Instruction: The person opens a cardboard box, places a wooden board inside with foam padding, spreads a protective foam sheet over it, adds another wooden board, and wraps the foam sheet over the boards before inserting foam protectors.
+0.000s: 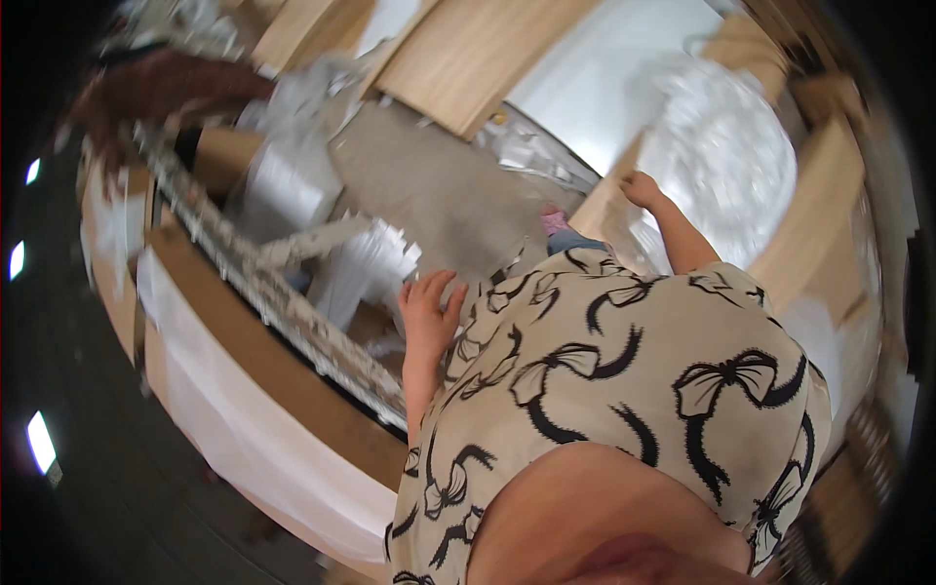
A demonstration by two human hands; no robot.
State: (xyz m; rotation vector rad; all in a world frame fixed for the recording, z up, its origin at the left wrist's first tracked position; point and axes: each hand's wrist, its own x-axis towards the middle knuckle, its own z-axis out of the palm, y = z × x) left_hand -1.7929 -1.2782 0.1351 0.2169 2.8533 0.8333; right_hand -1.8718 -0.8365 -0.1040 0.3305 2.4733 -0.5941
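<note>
My left hand (427, 304) hangs at my left side with its fingers spread, and nothing shows in it. It is nearest to a scuffed pale metal rail (327, 351) and crumpled white wrapping (375, 263). My right hand (640, 189) is closed, its fingers curled, beside the edge of an upright wood-grain panel (600, 216). Whether it grips that edge or something else is hidden. Right of that hand is a large heap of clear plastic wrap (726, 156). A pink shoe (554, 219) shows on the floor below me.
Wood-grain boards (448, 63) and a white panel (595, 73) lie ahead. Long cardboard (283, 375) with white sheeting (224, 409) runs along my left. A blurred reddish-brown shape (171, 93) is at the far left. Grey floor (409, 185) shows between the boards and wrapping.
</note>
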